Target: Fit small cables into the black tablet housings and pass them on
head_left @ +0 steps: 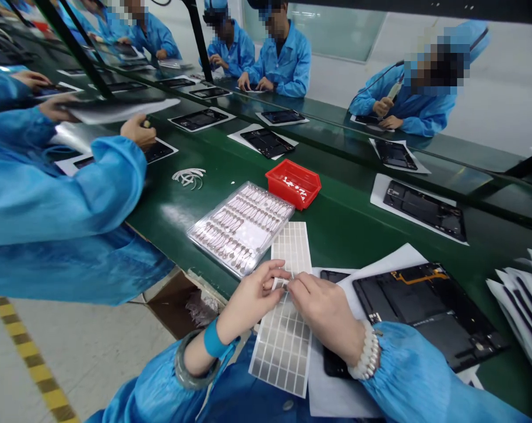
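My left hand [259, 294] and my right hand [321, 305] meet fingertip to fingertip over a sheet of silver-grey rectangular stickers [287, 346]. Both are closed in a pinch around a tiny pale piece; its kind is too small to tell. The sticker sheet runs lengthwise beneath them, its near end jutting past the table edge over my lap. Just beyond my left hand, a clear tray [243, 226] holds rows of small round parts with thin red wires. To the right of my right hand lies a black device housing [424, 311] with an orange flex strip, on white paper.
A red bin [293, 183] with white scraps stands behind the tray. Curled white strips [189, 177] lie on the green table [169, 211]. More black housings [424, 208] line the back. White sheets [521, 299] are stacked at right. A co-worker's blue sleeve [63, 188] is close at left.
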`<state>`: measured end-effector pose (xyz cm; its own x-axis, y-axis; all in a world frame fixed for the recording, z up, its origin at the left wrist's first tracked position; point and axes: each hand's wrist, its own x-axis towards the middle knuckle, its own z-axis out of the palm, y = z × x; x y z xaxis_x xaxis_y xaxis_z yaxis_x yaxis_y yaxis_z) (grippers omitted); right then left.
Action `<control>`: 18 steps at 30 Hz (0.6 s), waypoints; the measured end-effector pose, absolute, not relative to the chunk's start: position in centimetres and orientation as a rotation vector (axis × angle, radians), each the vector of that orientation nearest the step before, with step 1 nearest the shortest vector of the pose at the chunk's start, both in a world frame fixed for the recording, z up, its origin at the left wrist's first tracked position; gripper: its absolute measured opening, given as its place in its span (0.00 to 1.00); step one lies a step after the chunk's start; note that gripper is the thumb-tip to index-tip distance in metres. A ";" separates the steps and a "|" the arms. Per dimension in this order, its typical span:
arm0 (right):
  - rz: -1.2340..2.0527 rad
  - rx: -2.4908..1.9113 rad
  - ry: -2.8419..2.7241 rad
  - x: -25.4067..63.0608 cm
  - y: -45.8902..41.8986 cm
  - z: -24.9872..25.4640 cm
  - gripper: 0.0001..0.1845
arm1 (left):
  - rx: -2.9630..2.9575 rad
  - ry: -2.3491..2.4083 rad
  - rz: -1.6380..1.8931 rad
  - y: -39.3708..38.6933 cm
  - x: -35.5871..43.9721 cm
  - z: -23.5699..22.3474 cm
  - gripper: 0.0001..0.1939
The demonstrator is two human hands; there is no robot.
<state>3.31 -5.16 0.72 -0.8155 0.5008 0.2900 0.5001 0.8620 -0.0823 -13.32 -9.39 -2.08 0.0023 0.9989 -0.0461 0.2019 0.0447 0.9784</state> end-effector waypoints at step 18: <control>0.938 -1.604 -2.074 20.3 -4.1 1.4 0.10 | 2.873 0.963 0.447 -6.3 -3.4 1.9 0.09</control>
